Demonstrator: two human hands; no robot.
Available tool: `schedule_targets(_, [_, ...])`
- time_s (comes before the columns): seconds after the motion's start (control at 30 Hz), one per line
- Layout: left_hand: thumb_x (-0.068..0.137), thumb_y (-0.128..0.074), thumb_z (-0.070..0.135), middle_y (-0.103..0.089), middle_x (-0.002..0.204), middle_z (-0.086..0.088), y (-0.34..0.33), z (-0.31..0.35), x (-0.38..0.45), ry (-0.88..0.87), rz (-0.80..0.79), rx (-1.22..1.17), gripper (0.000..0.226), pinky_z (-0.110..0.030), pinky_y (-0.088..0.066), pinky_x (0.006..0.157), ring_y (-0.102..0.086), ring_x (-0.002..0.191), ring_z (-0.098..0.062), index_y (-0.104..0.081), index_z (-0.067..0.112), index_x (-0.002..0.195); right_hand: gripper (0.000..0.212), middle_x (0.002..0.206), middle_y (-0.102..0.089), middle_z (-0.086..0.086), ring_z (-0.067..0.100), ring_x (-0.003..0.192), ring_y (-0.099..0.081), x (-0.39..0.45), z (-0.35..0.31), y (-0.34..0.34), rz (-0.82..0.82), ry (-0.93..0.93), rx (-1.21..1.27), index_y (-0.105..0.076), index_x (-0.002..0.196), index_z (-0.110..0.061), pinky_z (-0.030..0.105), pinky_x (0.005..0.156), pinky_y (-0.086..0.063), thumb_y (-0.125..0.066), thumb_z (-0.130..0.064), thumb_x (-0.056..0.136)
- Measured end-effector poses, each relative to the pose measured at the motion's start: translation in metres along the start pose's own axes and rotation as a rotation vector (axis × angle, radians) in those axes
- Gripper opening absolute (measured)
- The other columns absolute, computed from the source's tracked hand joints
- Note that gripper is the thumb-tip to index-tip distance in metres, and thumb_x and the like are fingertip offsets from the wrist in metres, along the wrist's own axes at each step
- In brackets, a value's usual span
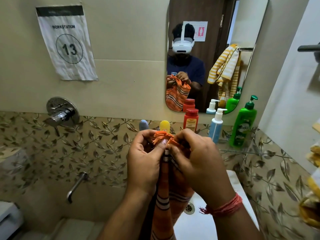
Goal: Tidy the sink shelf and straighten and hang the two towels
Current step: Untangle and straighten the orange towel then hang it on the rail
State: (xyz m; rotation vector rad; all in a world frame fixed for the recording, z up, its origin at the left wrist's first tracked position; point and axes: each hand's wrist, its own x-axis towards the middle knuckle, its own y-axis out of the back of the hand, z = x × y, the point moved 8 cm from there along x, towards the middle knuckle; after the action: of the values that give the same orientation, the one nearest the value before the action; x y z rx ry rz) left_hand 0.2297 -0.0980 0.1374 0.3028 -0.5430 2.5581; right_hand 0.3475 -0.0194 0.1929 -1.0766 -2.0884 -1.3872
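I stand at a bathroom sink [239, 189], looking down at my own two hands held close together above the basin. My left hand [144, 163] and my right hand [197, 163] both pinch the fringed top edge of an orange striped towel [163, 201], thumbs nearly touching; the rest hangs straight down between my wrists.

I judge I am on the straightening step for this towel, finding its corners. Next I would need to slide my hands apart along the edge to spread it, then carry it to a rail.

On the glass shelf [242, 150], along its back edge under the mirror [214, 54], stand a red bottle [190, 120], a white pump bottle [216, 125] and a green pump bottle [244, 123]. My hands hide part of the shelf. The second, yellow striped towel [224, 70] shows in the mirror's reflection, bunched on a rail. The orange towel's lower end is cut off.
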Motion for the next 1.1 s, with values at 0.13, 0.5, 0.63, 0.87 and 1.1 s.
schedule_targets(0.13, [0.089, -0.063, 0.008, -0.074, 0.101, -0.014, -0.005, -0.012, -0.004, 0.108, -0.099, -0.172, 0.016, -0.036, -0.060, 0.074, -0.073, 0.095, -0.031, -0.067, 0.012, 0.103, 0.011, 0.079, -0.062, -0.014, 0.003, 0.073, -0.059, 0.003, 0.000, -0.002, -0.001, -0.031, 0.047, -0.059, 0.090, -0.027, 0.033, 0.064, -0.056, -0.069, -0.031, 0.089])
schedule_targets(0.5, [0.079, -0.073, 0.015, -0.074, 0.099, -0.010, 0.008, -0.019, -0.002, 0.015, -0.182, -0.078, 0.019, -0.032, -0.059, 0.079, -0.071, 0.097, -0.026, -0.070, 0.013, 0.098, 0.014, 0.074, -0.060, -0.014, 0.000, 0.068, -0.057, 0.003, 0.012, -0.016, -0.200, -0.161, 0.098, -0.059, 0.090, -0.032, 0.018, 0.056, -0.046, -0.069, -0.042, 0.086])
schedule_targets(0.63, [0.079, -0.069, 0.016, -0.075, 0.089, -0.002, 0.022, -0.020, 0.005, 0.000, -0.061, 0.003, 0.014, -0.029, -0.058, 0.071, -0.072, 0.085, -0.017, -0.072, 0.025, 0.089, 0.013, 0.084, -0.063, -0.013, 0.001, 0.076, -0.060, -0.016, 0.013, -0.036, -0.715, -0.140, 0.083, -0.061, 0.094, -0.034, 0.024, 0.067, -0.052, -0.068, -0.043, 0.087])
schedule_targets(0.87, [0.088, -0.066, -0.005, -0.076, 0.091, 0.000, 0.044, -0.023, 0.020, -0.016, 0.083, 0.095, 0.032, -0.029, -0.058, 0.073, -0.072, 0.087, -0.016, -0.071, 0.027, 0.089, 0.028, 0.100, -0.055, -0.022, 0.008, 0.098, -0.036, -0.029, 0.016, -0.021, -0.795, 0.035, -0.470, -0.061, 0.113, -0.042, 0.042, 0.100, -0.029, -0.054, -0.057, 0.090])
schedule_targets(1.1, [0.087, -0.066, -0.009, -0.077, 0.090, 0.003, 0.050, -0.013, 0.026, -0.048, 0.163, 0.062, 0.033, -0.026, -0.059, 0.072, -0.073, 0.087, -0.013, -0.071, 0.024, 0.091, 0.041, 0.111, -0.034, -0.018, 0.006, 0.106, -0.031, -0.015, 0.037, 0.008, -0.601, -0.025, -0.520, -0.063, 0.108, -0.043, 0.032, 0.098, -0.039, -0.047, -0.068, 0.081])
